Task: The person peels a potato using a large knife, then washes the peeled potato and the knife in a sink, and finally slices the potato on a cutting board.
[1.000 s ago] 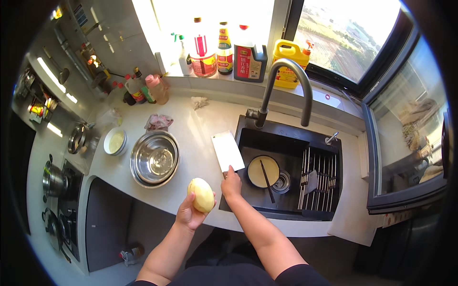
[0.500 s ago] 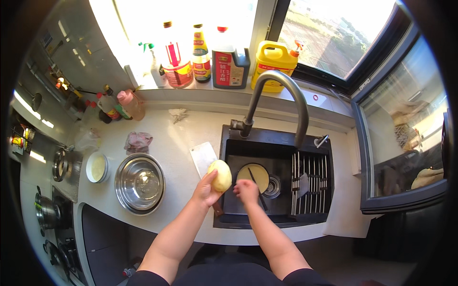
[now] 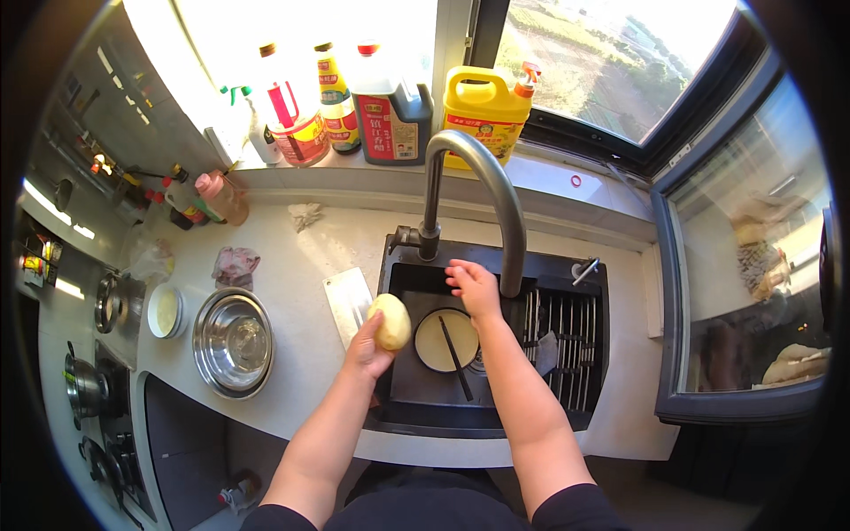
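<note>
My left hand (image 3: 370, 347) is closed round a pale yellow peeled potato (image 3: 391, 322), held over the left edge of the black sink (image 3: 416, 403). Fingers apart and empty, my right hand (image 3: 474, 285) is raised over the sink, close to the grey curved faucet (image 3: 512, 208) but not visibly touching it. Below, a round dish (image 3: 427, 356) with a pale inside stands in the sink. A thin dark stick-like tool (image 3: 455, 356) lies across it and past its rim. Beside the sink lies a cleaver (image 3: 347, 296), partly hidden behind my left hand.
Nested steel bowls (image 3: 232, 343) and a white bowl (image 3: 165, 310) stand left on the counter, near a crumpled cloth (image 3: 235, 265). A drying rack (image 3: 571, 354) fills the sink's right side. A yellow jug (image 3: 484, 124) and several bottles line the sill; an open window (image 3: 744, 239) juts in right.
My right hand has moved from above the dish up toward the faucet, and its fingers have opened out. The left hand still holds the potato. The whole view has shifted slightly.
</note>
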Demonstrator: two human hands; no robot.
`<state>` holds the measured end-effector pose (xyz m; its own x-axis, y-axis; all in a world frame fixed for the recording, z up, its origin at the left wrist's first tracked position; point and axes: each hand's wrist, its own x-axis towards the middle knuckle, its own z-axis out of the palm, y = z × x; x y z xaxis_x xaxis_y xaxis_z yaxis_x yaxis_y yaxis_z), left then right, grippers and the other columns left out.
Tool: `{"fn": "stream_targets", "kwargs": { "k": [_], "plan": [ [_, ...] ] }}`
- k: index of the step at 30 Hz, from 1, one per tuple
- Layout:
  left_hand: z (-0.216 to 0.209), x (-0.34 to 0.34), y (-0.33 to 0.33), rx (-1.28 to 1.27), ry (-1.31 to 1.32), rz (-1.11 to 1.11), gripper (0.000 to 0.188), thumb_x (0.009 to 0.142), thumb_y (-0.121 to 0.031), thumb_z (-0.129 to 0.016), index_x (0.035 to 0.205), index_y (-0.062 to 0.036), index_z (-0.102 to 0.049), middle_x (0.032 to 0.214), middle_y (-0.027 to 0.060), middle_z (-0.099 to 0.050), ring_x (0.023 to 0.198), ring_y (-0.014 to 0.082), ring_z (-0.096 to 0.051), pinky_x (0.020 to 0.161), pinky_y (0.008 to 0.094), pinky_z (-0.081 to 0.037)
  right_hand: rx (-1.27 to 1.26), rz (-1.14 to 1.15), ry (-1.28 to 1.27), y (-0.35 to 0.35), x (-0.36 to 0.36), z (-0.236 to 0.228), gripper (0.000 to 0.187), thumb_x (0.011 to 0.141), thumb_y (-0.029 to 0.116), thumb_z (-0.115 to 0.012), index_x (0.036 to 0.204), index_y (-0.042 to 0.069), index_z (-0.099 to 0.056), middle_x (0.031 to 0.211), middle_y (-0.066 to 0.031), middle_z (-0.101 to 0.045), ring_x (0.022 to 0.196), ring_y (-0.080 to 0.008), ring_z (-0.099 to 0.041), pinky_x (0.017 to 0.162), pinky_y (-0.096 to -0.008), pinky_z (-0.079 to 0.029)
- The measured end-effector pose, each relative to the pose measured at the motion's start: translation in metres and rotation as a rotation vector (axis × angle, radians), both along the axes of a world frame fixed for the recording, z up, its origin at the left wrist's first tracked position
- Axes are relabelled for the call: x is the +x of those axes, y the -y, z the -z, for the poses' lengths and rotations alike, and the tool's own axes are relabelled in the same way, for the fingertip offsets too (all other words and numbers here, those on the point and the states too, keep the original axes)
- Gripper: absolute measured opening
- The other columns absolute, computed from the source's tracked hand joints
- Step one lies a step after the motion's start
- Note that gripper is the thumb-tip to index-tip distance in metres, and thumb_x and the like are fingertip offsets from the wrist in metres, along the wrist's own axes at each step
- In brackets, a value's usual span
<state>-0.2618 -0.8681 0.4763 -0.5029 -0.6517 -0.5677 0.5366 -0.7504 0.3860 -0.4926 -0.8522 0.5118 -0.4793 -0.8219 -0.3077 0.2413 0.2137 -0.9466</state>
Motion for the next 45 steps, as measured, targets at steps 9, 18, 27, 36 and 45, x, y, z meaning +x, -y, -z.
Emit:
{"fn": "stream_targets", "kwargs": {
  "k": [9,18,27,36,45],
  "plan": [
    [-0.028,0.056,0.021,-0.077,0.018,-0.224,0.048,0.088,-0.035,-0.069,0.129,-0.0179,-0.052,0.120,0.0066,-0.061,0.108,0.0292,-0.060,0.092,0.0481,-0.050,-0.149,-0.257,0.036,0.089,0.052,0.016,0.045,0.098,0.029,-0.057,0.134,0.003,-0.055,0.120,-0.0029,-0.063,0.110,-0.0142,-0.056,0.096,-0.0316,-0.041],
    [-0.032,0.064,0.012,-0.090,0.003,-0.160,0.051,0.086,-0.038,-0.071,0.130,-0.0188,-0.051,0.121,0.0068,-0.061,0.110,0.0292,-0.059,0.091,0.0469,-0.051,-0.111,-0.155,0.549,0.036,0.048,0.024,0.050,0.098,0.030,-0.055,0.140,0.004,-0.045,0.134,-0.0131,-0.055,0.117,-0.0259,-0.056,0.099,-0.0405,-0.044],
    [0.009,-0.045,-0.021,0.032,0.072,0.201,0.049,0.088,-0.038,-0.069,0.129,-0.0174,-0.051,0.120,0.0067,-0.062,0.108,0.0286,-0.060,0.090,0.0494,-0.049,0.267,0.405,0.948,-0.090,-0.009,0.112,0.031,0.100,0.035,-0.047,0.081,0.011,-0.054,0.063,-0.0026,-0.052,0.053,-0.0174,-0.049,0.047,-0.0275,-0.038],
    [0.032,-0.151,-0.064,-0.139,0.293,0.425,0.043,0.095,-0.037,-0.061,0.127,-0.0096,-0.051,0.111,0.0076,-0.061,0.100,0.0177,-0.059,0.080,0.0337,-0.052,0.150,0.299,-0.254,-0.098,-0.012,0.118,0.038,0.101,0.028,-0.047,0.124,0.000,-0.057,0.109,-0.0122,-0.068,0.099,-0.0269,-0.065,0.086,-0.0339,-0.049],
    [0.053,-0.162,-0.056,-0.234,0.771,0.302,0.051,0.102,-0.041,-0.040,0.106,0.0044,-0.063,0.100,0.0174,-0.067,0.090,0.0258,-0.064,0.080,0.0383,-0.048,0.161,0.395,-0.549,-0.095,0.027,0.088,0.050,0.087,0.032,-0.067,0.122,0.000,-0.052,0.106,-0.0196,-0.065,0.093,-0.0284,-0.064,0.082,-0.0387,-0.050]
  ]
}}
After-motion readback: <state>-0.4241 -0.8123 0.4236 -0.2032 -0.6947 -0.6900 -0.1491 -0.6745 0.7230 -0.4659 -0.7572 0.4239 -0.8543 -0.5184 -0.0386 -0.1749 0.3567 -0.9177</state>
